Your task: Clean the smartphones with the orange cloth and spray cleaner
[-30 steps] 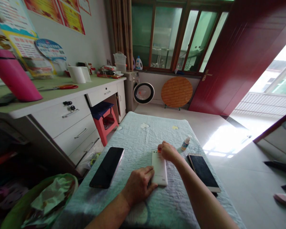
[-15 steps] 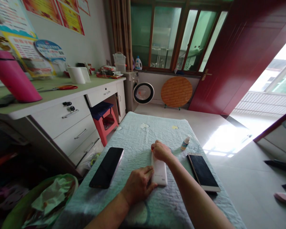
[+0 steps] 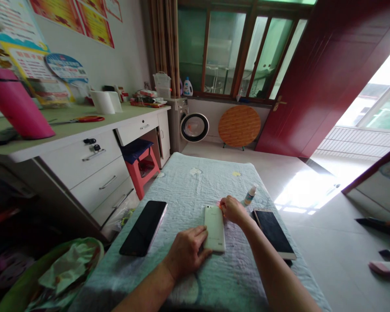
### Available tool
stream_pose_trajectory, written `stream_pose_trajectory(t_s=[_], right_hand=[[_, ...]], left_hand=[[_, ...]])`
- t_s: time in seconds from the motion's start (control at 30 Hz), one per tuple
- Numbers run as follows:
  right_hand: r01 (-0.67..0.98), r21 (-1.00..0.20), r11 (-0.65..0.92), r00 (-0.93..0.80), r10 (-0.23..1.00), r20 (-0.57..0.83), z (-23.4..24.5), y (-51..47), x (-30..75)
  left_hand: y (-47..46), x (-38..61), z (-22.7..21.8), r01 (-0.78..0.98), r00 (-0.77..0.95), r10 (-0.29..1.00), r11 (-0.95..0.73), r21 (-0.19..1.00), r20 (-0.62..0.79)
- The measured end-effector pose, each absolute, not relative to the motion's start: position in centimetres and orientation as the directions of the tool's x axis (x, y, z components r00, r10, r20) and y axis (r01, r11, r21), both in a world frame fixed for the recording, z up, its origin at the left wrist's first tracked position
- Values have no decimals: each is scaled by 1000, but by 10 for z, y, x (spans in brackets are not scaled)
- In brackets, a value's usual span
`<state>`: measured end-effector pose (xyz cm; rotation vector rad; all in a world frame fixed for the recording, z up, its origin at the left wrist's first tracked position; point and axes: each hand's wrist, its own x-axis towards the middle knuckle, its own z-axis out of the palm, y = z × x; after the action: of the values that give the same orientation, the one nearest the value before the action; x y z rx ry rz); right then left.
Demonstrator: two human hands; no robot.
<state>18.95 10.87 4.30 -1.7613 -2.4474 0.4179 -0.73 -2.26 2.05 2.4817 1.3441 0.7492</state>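
Observation:
A white smartphone [image 3: 215, 232] lies face down on the pale blue quilted cloth [image 3: 188, 186], its camera end away from me. My left hand [image 3: 189, 249] grips its lower left side, with fingers on the long edge and the thumb by the bottom corner. At the phone's upper right corner, my right hand [image 3: 233, 209] is closed in a pinch. A bit of pinkish-orange shows at its fingertips, too small to name. Beyond that hand stands a small spray bottle [image 3: 250, 195]. A black-screened phone [image 3: 144, 227] lies to the left, and a gold-and-white phone [image 3: 273, 234] to the right.
Left of the cloth-covered table is a desk [image 3: 84, 156] with drawers, and a red stool [image 3: 143, 167] beneath it. A green bin [image 3: 99, 255] sits low at the left. Farther off are a washing machine [image 3: 179, 117] with its door open and a round wooden tabletop [image 3: 239, 125].
My right hand has moved right, from over the white phone's top to its upper right corner, uncovering more of its back. My left hand stays at the phone's left edge.

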Motion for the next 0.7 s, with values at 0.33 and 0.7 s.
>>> stream_pose_trajectory(t_s=[0.33,0.7], right_hand=[[912,-336,234,-252,968,-12,37,55,195],[826,-533,182,-254,965,-65,43,-8,204]], left_hand=[[-22,-9,18,703,459,818,-573,421,347],[-23,-8,13,753,440,830,-549,362,342]])
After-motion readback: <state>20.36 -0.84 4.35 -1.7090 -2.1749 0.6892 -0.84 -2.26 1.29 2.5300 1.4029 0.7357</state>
